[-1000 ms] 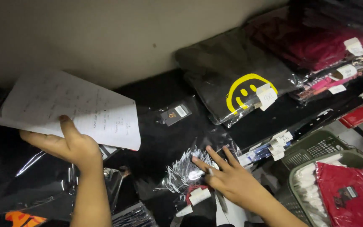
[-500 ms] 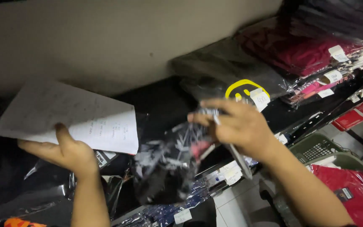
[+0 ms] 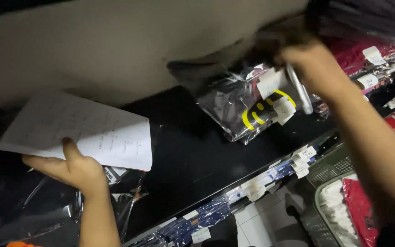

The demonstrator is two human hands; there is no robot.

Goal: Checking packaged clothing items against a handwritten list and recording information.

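Gripping white paper sheet point(image 3: 83, 130) in left hand point(image 3: 72, 167), thumb on top. Right hand point(image 3: 316, 68) clutching pen point(image 3: 298, 89), pressing on bagged dark garment point(image 3: 248, 110) just below it.

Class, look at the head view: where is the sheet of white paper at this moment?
The sheet of white paper is at the left of the head view, held up by the left hand above the black shelf.

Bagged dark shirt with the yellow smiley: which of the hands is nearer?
Right. The right hand is at the bagged dark shirt, while the left hand holds a paper sheet far away.
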